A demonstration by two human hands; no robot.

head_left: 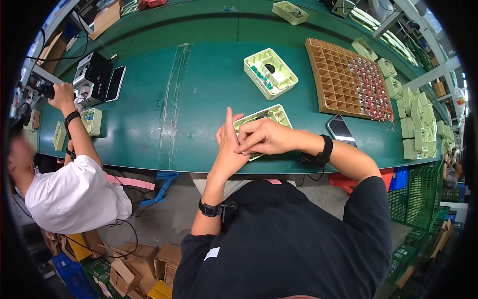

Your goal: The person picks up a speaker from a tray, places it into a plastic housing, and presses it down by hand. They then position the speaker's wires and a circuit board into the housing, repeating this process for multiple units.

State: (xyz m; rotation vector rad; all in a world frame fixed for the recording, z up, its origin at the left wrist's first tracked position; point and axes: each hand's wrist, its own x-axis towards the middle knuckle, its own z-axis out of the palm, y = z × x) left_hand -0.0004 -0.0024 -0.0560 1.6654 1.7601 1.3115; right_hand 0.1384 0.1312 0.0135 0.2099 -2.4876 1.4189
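Observation:
My left hand [228, 142] is raised over the near edge of the green table, its index finger stretched out and its palm turned toward my right hand. My right hand [269, 136] meets it there, thumb and fingertips pinched together against the left palm. Whatever lies between those fingertips is too small or hidden to make out. Beneath and behind both hands sits a pale green plastic housing [283, 115], partly covered by them. Farther back lies a second open housing [250, 59] with a round black part and small green pieces inside.
A cardboard divider tray [322, 74] holds several small parts with red wires. Phones lie at the right [341, 130] and left [115, 83]. Housings are stacked at the far right [417, 124]. At the left, a person in a white shirt [79, 194] works beside a black box [93, 77].

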